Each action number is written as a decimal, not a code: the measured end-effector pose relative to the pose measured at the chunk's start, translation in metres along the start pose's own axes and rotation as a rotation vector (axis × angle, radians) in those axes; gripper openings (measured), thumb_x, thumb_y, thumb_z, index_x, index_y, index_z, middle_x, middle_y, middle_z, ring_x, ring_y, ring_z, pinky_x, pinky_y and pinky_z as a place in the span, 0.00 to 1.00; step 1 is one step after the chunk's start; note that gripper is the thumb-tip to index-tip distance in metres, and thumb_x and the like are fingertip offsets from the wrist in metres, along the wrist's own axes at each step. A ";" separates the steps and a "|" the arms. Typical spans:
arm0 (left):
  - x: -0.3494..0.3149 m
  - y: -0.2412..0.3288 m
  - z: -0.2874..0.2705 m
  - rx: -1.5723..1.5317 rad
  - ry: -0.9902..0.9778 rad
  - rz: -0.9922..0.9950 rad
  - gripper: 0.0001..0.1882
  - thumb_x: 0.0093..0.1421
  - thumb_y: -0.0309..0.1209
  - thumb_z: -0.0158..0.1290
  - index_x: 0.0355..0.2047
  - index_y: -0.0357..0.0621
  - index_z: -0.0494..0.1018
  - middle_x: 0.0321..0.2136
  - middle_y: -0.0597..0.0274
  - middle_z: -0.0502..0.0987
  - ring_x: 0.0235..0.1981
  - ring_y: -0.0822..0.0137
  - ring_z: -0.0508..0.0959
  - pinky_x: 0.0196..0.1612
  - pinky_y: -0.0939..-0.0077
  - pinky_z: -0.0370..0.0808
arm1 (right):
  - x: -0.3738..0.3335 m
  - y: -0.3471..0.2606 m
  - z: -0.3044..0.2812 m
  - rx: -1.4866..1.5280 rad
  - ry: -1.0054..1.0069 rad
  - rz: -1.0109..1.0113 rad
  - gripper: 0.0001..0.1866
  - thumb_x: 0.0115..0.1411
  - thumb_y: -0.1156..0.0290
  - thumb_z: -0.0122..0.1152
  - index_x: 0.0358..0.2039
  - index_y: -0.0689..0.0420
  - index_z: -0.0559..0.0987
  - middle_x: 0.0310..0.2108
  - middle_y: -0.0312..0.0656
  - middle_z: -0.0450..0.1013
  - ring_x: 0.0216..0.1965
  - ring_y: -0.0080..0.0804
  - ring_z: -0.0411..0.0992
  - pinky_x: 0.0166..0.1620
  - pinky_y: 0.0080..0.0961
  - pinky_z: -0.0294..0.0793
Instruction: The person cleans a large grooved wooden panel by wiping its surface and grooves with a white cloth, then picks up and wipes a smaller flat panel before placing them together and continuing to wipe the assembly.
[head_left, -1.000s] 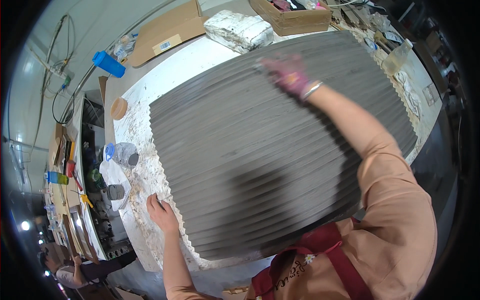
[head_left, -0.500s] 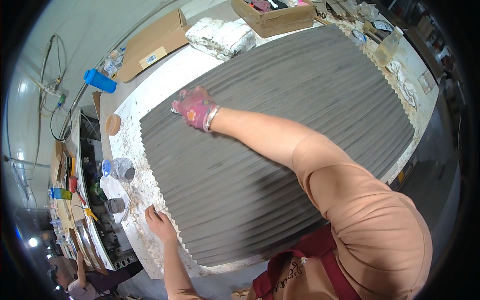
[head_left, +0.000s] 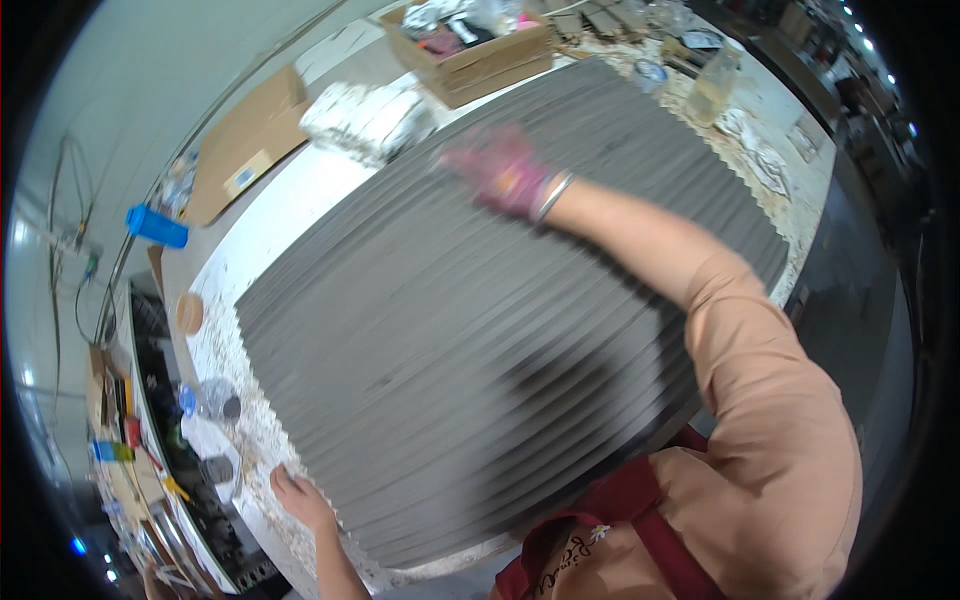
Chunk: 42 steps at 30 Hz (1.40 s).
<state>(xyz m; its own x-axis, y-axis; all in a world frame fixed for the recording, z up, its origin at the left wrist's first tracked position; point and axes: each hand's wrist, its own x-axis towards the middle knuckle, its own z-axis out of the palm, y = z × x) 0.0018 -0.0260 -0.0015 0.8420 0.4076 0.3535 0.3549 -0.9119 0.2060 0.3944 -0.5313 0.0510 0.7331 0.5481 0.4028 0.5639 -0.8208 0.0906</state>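
Note:
A large grey ribbed panel with zigzag side edges lies across the white worktable. Over its far part is my right hand, in a pink flower-patterned glove, with a silvery band at the wrist. Motion smears its fingers, so whether something is in them cannot be made out. At the panel's near left edge, my bare left hand rests on the dusty table margin, fingers stretched out and no object visible in them.
Along the far side stand a flat cardboard box, a white wrapped bundle and an open carton. A blue bottle, a round tan lid and a clear bottle are at left. A yellowish bottle stands far right.
My gloved right hand has swept to the right across the panel's far part. My left hand stays by the left edge. The whole view has shifted and turned slightly.

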 end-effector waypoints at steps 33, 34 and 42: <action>0.007 -0.034 0.016 0.066 -0.018 0.076 0.19 0.62 0.29 0.40 0.51 0.33 0.67 0.50 0.45 0.67 0.49 0.47 0.69 0.49 0.57 0.67 | -0.236 -0.083 -0.165 0.554 -0.044 0.228 0.27 0.57 0.61 0.57 0.58 0.45 0.66 0.43 0.42 0.67 0.42 0.38 0.69 0.46 0.35 0.68; 0.007 -0.037 0.017 0.080 -0.003 0.065 0.19 0.62 0.30 0.39 0.50 0.34 0.67 0.50 0.46 0.68 0.48 0.48 0.70 0.48 0.57 0.68 | -0.246 -0.094 -0.173 0.564 -0.085 0.247 0.27 0.57 0.62 0.58 0.58 0.45 0.66 0.43 0.41 0.68 0.43 0.37 0.69 0.46 0.34 0.68; 0.016 -0.043 0.018 0.065 -0.035 0.009 0.22 0.61 0.33 0.41 0.53 0.35 0.67 0.52 0.46 0.67 0.50 0.49 0.69 0.50 0.59 0.68 | -0.300 -0.160 -0.215 0.604 -0.014 0.242 0.25 0.55 0.65 0.58 0.54 0.49 0.69 0.40 0.41 0.69 0.36 0.34 0.73 0.41 0.30 0.70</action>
<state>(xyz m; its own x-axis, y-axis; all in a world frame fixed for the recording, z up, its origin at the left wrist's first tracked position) 0.0069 0.0186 -0.0208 0.8585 0.3985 0.3228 0.3720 -0.9172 0.1431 0.0027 -0.5990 0.1120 0.8691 0.3641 0.3349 0.4933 -0.6892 -0.5307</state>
